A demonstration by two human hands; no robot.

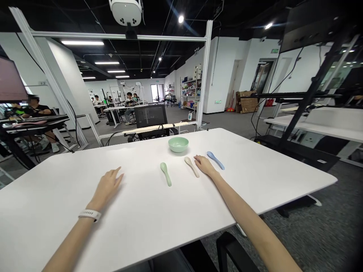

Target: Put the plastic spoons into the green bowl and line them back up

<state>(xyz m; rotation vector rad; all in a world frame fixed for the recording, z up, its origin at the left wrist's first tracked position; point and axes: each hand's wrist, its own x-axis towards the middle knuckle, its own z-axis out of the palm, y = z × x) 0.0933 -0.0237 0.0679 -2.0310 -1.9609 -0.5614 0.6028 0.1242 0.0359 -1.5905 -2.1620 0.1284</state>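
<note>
A white table (147, 211) carries a pale green bowl (178, 144) at its far side. In front of the bowl lie three spoons: a green spoon (166, 173), a beige spoon (192, 166) and a blue spoon (216, 160). My right hand (204, 165) lies flat on the table between the beige and blue spoons, fingers stretched out, holding nothing. My left hand (107, 185) rests flat and open on the table well left of the green spoon, a white band on its wrist.
A black office chair (151, 118) stands behind the table's far edge inside a white metal frame (204, 71). People sit at desks at the far left and in the background. A black stand (306, 102) and another white desk (314, 128) are at the right.
</note>
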